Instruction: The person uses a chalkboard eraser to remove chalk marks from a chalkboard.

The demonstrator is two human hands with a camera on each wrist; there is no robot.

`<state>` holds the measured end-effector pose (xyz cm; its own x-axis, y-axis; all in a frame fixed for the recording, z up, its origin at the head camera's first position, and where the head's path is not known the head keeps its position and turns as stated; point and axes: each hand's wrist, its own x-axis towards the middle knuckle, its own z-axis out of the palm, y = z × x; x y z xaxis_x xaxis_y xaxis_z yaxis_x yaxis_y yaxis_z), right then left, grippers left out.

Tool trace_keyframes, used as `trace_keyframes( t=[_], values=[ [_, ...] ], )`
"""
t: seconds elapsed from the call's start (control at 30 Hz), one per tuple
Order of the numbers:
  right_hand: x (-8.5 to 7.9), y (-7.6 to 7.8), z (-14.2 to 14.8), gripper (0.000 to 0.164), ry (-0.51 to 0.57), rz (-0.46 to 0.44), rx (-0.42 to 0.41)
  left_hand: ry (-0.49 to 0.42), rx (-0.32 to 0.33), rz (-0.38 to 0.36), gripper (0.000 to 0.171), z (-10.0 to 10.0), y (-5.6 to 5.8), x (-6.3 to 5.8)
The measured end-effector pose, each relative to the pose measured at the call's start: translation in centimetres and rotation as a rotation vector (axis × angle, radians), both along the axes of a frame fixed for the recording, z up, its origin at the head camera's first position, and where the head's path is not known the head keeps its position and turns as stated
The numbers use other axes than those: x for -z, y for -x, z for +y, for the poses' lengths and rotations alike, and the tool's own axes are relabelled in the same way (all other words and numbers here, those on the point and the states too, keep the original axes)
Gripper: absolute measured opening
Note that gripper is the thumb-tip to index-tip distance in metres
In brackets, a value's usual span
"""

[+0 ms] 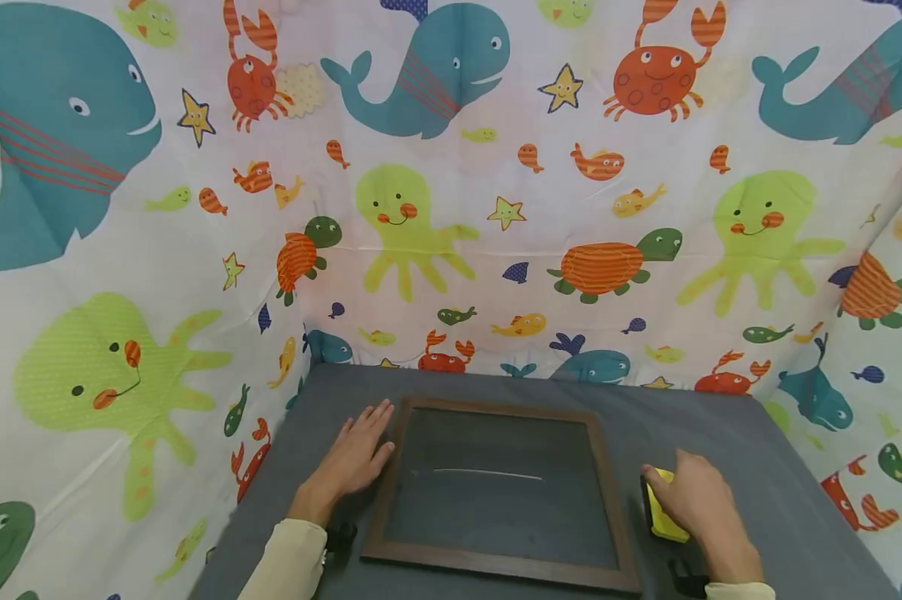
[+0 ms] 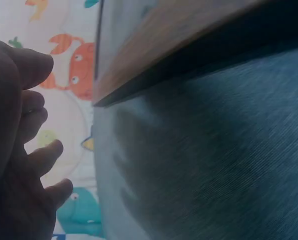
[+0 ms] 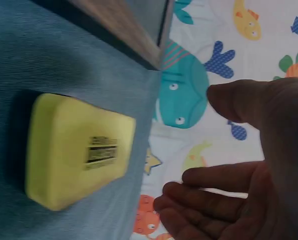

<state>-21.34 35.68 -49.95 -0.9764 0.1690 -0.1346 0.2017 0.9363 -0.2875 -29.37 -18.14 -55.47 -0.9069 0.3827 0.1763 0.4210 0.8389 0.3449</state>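
Note:
A small chalkboard [image 1: 496, 521] in a brown wooden frame lies flat on the cloth, with one thin white line [image 1: 488, 474] across its upper half. By its left edge is my left hand [image 1: 353, 454], fingers apart and pointing forward, with nothing in it. To the right of the board lies a yellow board eraser [image 1: 667, 525] with a dark underside and small black print on top. My right hand [image 1: 699, 496] hovers over it, partly covering it in the head view. In the right wrist view the thumb and fingers [image 3: 208, 200] are spread, apart from the eraser.
Dark grey-blue cloth [image 1: 361, 383] covers the table. Behind it and along both sides hangs a white curtain [image 1: 451, 317] printed with sea animals. Dark straps with small devices [image 1: 340, 537] sit at my wrists.

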Motion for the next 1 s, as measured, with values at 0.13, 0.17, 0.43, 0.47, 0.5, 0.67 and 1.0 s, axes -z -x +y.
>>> trace_keyframes(
  t=[0.13, 0.17, 0.43, 0.47, 0.5, 0.67, 1.0],
  values=[
    [1.4, 0.0, 0.0, 0.093, -0.003, -0.063, 0.049, -0.016, 0.013, -0.028, 0.065, 0.3, -0.2, 1.1],
    [1.6, -0.1, 0.0, 0.091, -0.006, -0.075, 0.058, -0.014, 0.019, -0.037, 0.065, 0.3, -0.2, 1.4],
    [3.2, -0.5, -0.3, 0.089, -0.019, -0.15, 0.15, -0.022, 0.025, -0.113, 0.06, 0.7, -0.8, 2.8],
    [3.4, -0.6, -0.3, 0.089, -0.016, -0.154, 0.161, -0.022, 0.024, -0.121, 0.06, 0.7, -0.8, 2.8],
    [3.5, -0.6, -0.3, 0.089, -0.015, -0.159, 0.171, -0.021, 0.023, -0.128, 0.06, 0.7, -0.8, 2.9],
    [4.2, -0.7, -0.4, 0.091, -0.012, -0.179, 0.2, -0.003, 0.034, -0.166, 0.061, 0.7, -0.9, 3.1],
    [4.5, -0.4, -0.7, 0.081, -0.001, -0.148, 0.231, 0.016, 0.048, -0.166, 0.059, 0.5, -0.4, 3.4]
  ],
)
